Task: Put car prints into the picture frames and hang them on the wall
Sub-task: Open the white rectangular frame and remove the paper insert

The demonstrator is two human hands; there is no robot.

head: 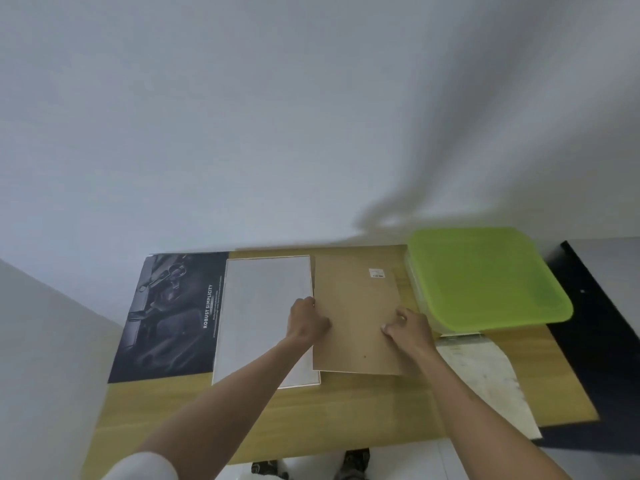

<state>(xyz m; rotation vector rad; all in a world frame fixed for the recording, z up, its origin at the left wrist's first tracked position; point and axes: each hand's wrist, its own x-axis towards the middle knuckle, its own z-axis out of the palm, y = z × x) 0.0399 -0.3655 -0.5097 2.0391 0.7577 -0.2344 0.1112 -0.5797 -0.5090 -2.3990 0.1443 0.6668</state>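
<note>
A dark car print (166, 317) with white lettering lies flat at the table's left end. Beside it, partly over its right edge, lies a white-rimmed picture frame (263, 306), pale face up. To the right lies the brown backing board (353, 299) with a small white label. My left hand (306, 322) grips the board's left edge where it meets the frame. Fingers curled, my right hand (408, 329) holds the board's right edge.
A clear plastic box with a lime-green lid (485, 278) stands at the back right of the wooden table (346, 410). A whitish sheet (485, 375) lies under it toward the front right. A bare white wall (277, 116) rises behind. A dark surface (595, 306) lies at right.
</note>
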